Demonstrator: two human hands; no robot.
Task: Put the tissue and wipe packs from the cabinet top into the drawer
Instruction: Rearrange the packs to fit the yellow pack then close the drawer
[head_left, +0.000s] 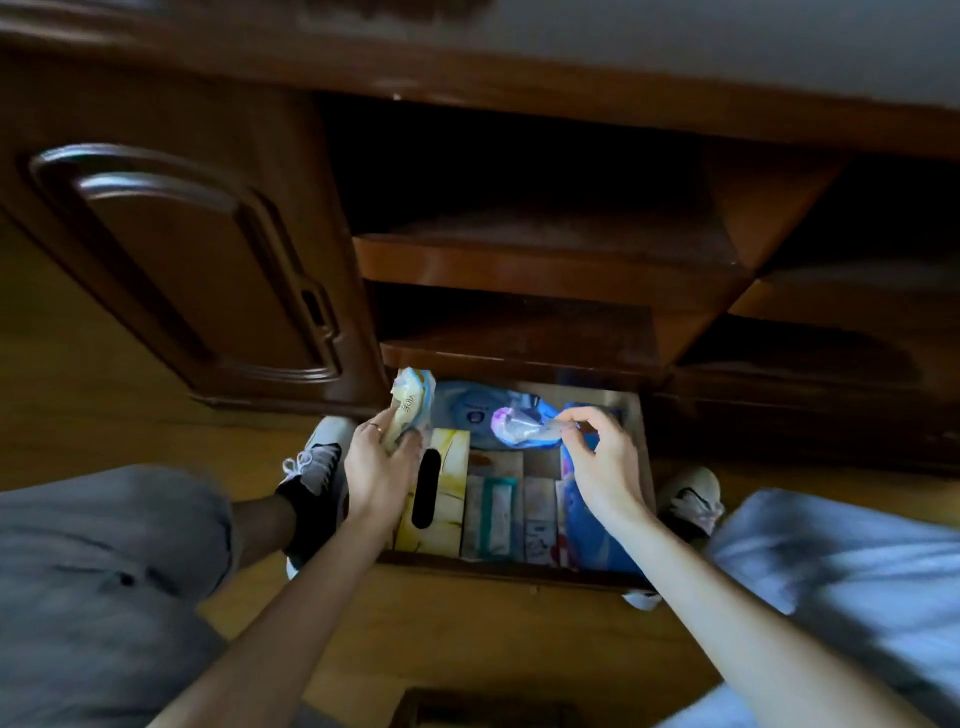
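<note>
Cabinet (208, 249): dark glossy wood; shelves lost in shadow.
Drawer (644, 467): packs upright, labels blurred.
Left hand (379, 467): grips crinkly yellow pack (408, 408).
Right hand (597, 462): pinches purple-lidded wipe pack (519, 428).

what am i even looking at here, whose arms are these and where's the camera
There is no machine here. The camera sits on a person's head and looks down, so the two bare arms are that person's own, with their knees and shoes at the sides. They crouch in front of a dark wooden cabinet whose bottom drawer is pulled open. Inside it are a yellow tissue box, several slim packs standing side by side and a blue wipe pack at the back. The left hand grips a pale yellow pack over the drawer's back left corner. The right hand pinches the end of a purple and clear pack over the middle.
</note>
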